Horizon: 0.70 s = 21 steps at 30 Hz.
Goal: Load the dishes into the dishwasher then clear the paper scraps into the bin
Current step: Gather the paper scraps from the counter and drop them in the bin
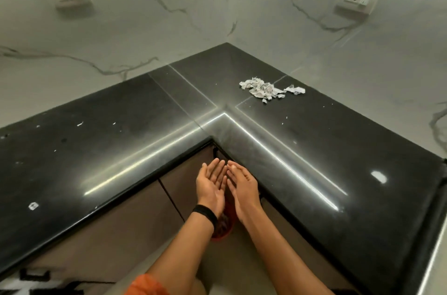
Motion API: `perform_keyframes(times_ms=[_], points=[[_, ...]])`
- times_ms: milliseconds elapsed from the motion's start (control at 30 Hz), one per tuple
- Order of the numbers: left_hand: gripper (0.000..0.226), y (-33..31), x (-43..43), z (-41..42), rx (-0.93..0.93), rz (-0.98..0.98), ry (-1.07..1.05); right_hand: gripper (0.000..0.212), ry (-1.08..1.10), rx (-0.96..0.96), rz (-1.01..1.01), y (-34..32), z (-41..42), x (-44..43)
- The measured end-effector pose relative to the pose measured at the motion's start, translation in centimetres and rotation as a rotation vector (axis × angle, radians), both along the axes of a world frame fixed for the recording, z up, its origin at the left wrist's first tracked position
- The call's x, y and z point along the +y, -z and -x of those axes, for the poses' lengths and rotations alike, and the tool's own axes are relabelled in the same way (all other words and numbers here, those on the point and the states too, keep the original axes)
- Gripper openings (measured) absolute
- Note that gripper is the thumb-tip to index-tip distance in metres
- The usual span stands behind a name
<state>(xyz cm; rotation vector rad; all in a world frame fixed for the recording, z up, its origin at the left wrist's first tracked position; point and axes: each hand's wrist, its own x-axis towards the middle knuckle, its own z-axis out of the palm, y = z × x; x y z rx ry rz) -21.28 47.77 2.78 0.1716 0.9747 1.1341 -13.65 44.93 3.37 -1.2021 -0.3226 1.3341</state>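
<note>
- no dishes and no dishwasher anywhere in view, so i can't say from here whether that half is done. my guess is we're in the paper part now.
- the main pile of paper scraps (269, 90) sits on the desk (338, 149) near the back corner, on its right-hand leg, well apart from both hands. so that lot hasn't gone in yet.
- a few tiny white flecks (79, 123) are scattered over the left leg of the desk too.
- left hand (210, 186) and right hand (243, 188) hang side by side just below the desk's inner corner, palms up, fingers fairly straight and relaxed, holding nothing i can see.
- right under them on the floor there's something red, looks like the bin (225, 224). it's mostly hidden by the wrists, so i can't tell what's inside.
- textures: the desk is glossy black stone with thin seam lines and bright streaky reflections. the scraps are crumpled, grey-white, ragged and light-looking. the wall (169, 28) is a white marble look with grey veins.
</note>
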Motion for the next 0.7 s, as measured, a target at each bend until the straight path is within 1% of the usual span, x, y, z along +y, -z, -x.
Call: perform_keyframes(times_ms=[200,367,500,700], points=[[0.047,-0.3,7.4,-2.5,-0.020,-0.032,0.105,0.021,0.073,-0.072,-0.046,0.4,-2.2,6.5],[0.049,-0.8,15.7,-4.1,-0.059,-0.050,0.235,0.020,0.215,-0.081,-0.066,0.3,-3.8,13.9],[0.050,-0.8,22.5,-5.0,-0.083,-0.056,0.335,0.020,0.300,-0.160,-0.075,-0.2,-4.3,19.5],[0.049,-1.6,28.9,-6.4,-0.112,-0.062,0.429,0.019,0.311,-0.270,-0.061,-0.4,-6.4,24.9]])
